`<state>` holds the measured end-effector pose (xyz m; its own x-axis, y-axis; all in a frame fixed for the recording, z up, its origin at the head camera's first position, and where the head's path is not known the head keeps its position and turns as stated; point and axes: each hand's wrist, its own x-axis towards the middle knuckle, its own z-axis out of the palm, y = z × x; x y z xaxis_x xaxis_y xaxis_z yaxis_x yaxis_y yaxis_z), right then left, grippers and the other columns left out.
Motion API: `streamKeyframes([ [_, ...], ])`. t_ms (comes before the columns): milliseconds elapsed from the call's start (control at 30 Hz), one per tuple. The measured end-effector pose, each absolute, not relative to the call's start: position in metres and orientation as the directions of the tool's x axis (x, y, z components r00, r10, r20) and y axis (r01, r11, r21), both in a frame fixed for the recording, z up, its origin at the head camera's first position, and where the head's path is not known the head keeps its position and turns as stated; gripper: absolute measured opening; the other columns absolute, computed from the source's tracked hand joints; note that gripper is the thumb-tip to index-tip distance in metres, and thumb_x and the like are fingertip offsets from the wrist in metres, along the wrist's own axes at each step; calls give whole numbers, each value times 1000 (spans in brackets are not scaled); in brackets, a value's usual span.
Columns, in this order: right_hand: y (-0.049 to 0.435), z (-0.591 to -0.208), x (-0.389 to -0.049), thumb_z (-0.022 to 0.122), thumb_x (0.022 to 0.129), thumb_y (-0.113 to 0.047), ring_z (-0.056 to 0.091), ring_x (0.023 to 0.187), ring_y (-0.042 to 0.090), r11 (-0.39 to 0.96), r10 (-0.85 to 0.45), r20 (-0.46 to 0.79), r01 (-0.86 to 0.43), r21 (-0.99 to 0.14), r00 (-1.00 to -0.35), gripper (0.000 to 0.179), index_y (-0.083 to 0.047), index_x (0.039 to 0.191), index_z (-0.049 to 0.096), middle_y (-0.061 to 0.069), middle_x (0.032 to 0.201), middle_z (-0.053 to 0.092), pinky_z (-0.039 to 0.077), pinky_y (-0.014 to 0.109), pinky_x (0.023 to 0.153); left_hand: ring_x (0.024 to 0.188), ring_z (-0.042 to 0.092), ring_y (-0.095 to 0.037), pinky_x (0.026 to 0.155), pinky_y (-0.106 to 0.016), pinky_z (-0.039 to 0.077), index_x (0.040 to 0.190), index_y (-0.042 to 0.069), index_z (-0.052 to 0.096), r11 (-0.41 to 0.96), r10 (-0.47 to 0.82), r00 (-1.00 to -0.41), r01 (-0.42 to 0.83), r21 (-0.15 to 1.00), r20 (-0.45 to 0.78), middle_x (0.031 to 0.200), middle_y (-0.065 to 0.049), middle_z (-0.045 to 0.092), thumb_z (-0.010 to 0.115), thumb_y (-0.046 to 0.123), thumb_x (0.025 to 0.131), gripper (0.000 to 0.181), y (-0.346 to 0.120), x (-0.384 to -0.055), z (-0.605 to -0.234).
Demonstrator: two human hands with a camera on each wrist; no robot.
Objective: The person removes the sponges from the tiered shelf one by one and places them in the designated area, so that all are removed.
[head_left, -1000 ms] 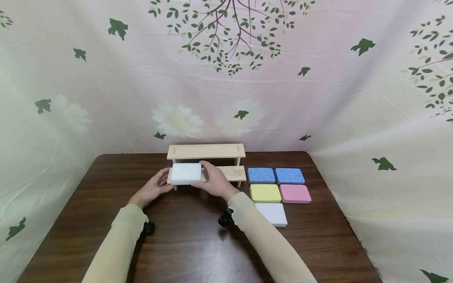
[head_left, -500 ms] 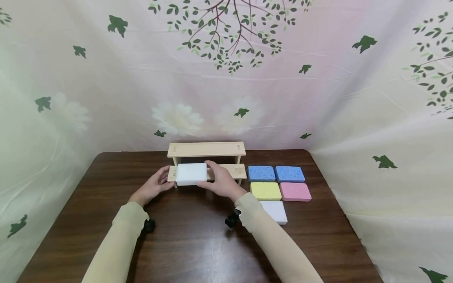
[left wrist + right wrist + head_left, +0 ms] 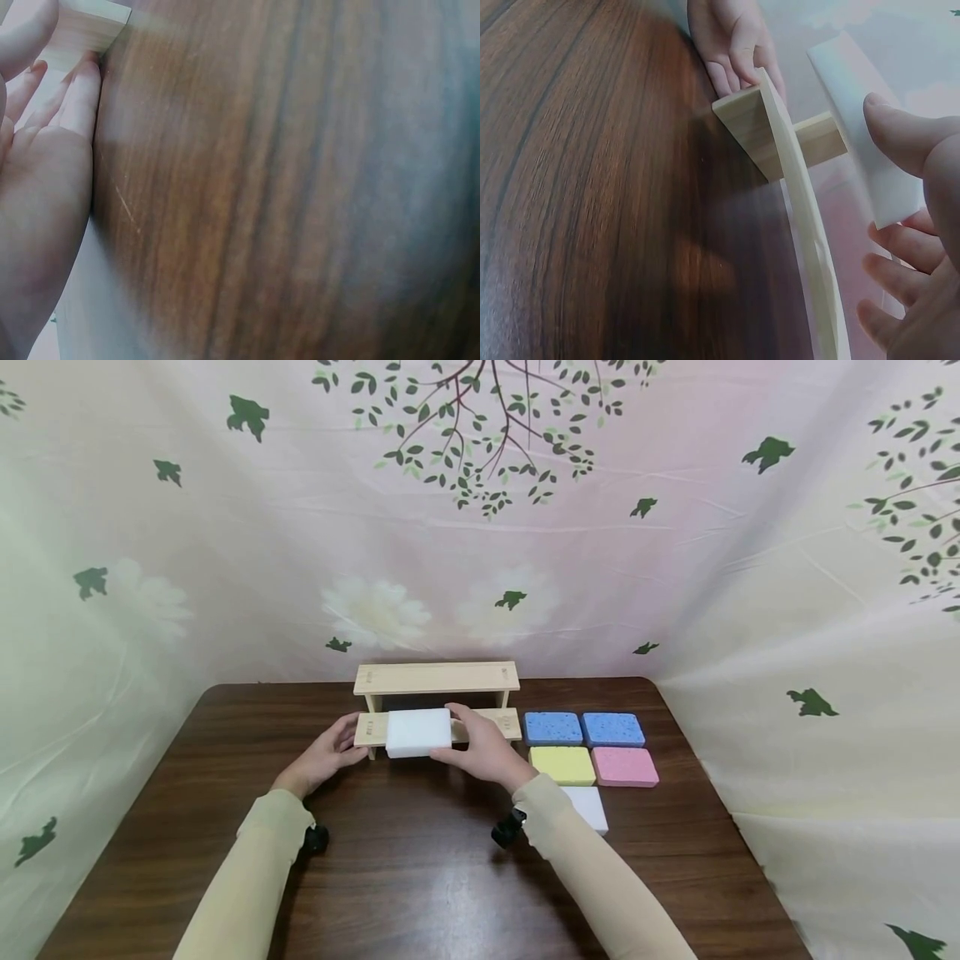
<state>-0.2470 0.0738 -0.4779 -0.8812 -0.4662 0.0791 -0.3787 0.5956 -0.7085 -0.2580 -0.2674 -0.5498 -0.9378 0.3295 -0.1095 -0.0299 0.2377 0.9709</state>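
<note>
My right hand (image 3: 486, 747) pinches a white sponge (image 3: 417, 732) at its right side, thumb in front. In the head view the sponge overlaps the lower board of a two-tier wooden shelf (image 3: 435, 677). From the right wrist, a gap shows between the white sponge (image 3: 862, 135) and the lower board (image 3: 802, 195). My left hand (image 3: 322, 760) is at the left end of the lower tier. In the left wrist view, the fingers of the left hand (image 3: 45, 187) extend alongside the end of the shelf (image 3: 86, 26).
Right of the shelf lie two blue sponges (image 3: 552, 728), a yellow sponge (image 3: 562, 766) and a pink sponge (image 3: 626, 767). Another white sponge (image 3: 588, 807) is partly hidden by the right sleeve. Patterned cloth (image 3: 450, 552) hangs behind the dark wooden table (image 3: 420, 877).
The right hand has carried the white sponge rightward along the lower tier, from its left end toward its middle. My left hand stays at the left end.
</note>
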Motion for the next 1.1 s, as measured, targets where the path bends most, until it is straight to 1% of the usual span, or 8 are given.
streamKeyframes([
  [100,79,-478,-246,80,91,-53,47,147,28,600,-467,90,-390,-698,-880,92,-12,163,38,7,162,46,43,49,117,158,18,-47,126,-59,21,168,6,14,234,333,-936,-32,972,-111,169,-27,25,69,12,103,86,-268,-259,-550],
  [267,88,-477,-242,81,91,-50,47,146,27,596,-467,92,-391,-702,-879,91,-13,162,38,7,162,46,44,49,116,157,19,-47,125,-58,22,168,6,13,234,336,-935,-29,972,-109,169,-27,25,70,14,103,87,-268,-260,-551],
  [433,95,-477,-239,80,91,-52,49,145,27,606,-464,95,-393,-691,-881,91,-15,163,38,5,163,46,45,49,116,157,19,-47,125,-59,23,168,6,13,240,337,-935,-31,970,-114,169,-27,24,71,15,102,88,-268,-260,-550],
  [800,111,-472,-228,84,90,-45,48,146,29,591,-463,164,-442,-674,-871,90,-7,160,42,9,160,50,44,51,116,157,19,-47,126,-59,21,168,6,14,238,332,-937,-31,971,-111,169,-27,25,70,15,103,86,-268,-257,-549],
  [1000,123,-475,-223,85,89,-44,53,141,31,591,-450,169,-435,-680,-877,89,-8,159,43,8,156,53,47,53,112,157,17,-48,126,-60,20,168,7,14,236,332,-936,-40,971,-119,169,-27,24,70,15,103,86,-269,-258,-550],
  [1100,129,-477,-221,85,89,-42,57,134,32,588,-453,170,-437,-681,-875,88,-9,159,44,8,152,57,51,55,105,158,17,-47,126,-60,20,168,6,14,230,333,-935,-45,972,-122,170,-27,24,70,16,103,86,-268,-258,-550],
])
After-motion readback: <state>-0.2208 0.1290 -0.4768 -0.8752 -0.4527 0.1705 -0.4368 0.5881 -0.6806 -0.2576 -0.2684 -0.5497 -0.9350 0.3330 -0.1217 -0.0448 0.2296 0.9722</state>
